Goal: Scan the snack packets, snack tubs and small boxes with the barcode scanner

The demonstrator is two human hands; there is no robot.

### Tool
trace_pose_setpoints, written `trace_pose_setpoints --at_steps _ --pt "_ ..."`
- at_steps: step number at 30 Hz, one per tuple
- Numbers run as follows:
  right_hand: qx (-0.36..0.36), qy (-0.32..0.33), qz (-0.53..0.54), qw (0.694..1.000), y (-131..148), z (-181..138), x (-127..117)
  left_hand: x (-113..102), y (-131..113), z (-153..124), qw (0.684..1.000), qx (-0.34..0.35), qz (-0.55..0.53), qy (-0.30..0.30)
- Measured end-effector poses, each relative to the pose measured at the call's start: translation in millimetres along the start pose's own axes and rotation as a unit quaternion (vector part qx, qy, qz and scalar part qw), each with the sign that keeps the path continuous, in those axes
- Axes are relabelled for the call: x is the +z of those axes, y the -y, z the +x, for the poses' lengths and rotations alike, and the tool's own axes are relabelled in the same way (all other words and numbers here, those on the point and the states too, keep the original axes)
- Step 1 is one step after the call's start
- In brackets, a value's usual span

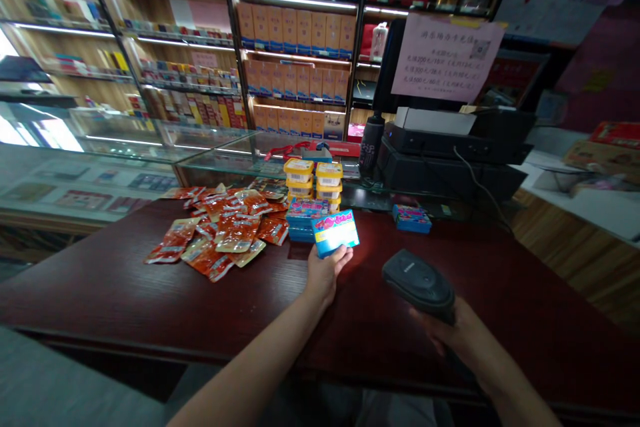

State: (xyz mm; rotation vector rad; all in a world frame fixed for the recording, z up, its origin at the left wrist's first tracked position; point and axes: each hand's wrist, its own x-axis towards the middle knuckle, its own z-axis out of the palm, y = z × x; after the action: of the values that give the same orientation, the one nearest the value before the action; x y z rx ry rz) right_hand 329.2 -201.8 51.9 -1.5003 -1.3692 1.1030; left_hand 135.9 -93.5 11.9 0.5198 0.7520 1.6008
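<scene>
My left hand (324,273) grips a small blue box (335,232) with a pink and white label, held upright above the dark red counter (115,287). Bright light from the scanner falls on the box. My right hand (445,330) is wrapped round a black handheld barcode scanner (417,282), whose head points at the box. Just behind the held box lies a stack of similar blue boxes (303,219). One more blue box (411,218) lies alone to the right.
Several orange snack packets (220,230) are spread over the counter's left. Yellow-lidded tubs (314,179) are stacked behind the blue boxes. A black cash register and printer (450,147) stand at the back right. Glass display cases (125,147) and stocked shelves fill the background.
</scene>
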Motion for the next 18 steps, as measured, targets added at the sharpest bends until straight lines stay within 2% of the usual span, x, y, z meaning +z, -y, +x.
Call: trace_pose_setpoints --at_steps 5,10,12,14,16,18 --pt "-0.014 -0.001 -0.026 1.0 -1.6 1.9 1.5 -1.8 -0.8 -1.1 1.0 -0.015 0.011 -0.002" --pt "-0.124 -0.071 -0.16 0.977 -9.7 14.0 -9.7 -3.3 -0.1 -0.2 1.0 -0.009 0.02 0.006" --pt "-0.103 -0.073 -0.26 0.957 -14.0 18.4 -17.3 -3.2 0.2 -0.5 1.0 -0.006 0.023 0.012" --pt "-0.085 -0.091 -0.362 0.924 -20.0 20.9 -23.0 -2.3 -0.1 -2.1 0.999 -0.003 0.032 0.016" --pt "-0.092 -0.131 -0.437 0.885 -28.7 22.0 -25.0 0.0 -1.6 -4.7 0.998 0.01 0.053 0.018" --pt "-0.116 -0.159 -0.472 0.859 -39.2 22.7 -23.7 3.0 -5.0 -6.4 0.995 0.048 0.088 0.018"
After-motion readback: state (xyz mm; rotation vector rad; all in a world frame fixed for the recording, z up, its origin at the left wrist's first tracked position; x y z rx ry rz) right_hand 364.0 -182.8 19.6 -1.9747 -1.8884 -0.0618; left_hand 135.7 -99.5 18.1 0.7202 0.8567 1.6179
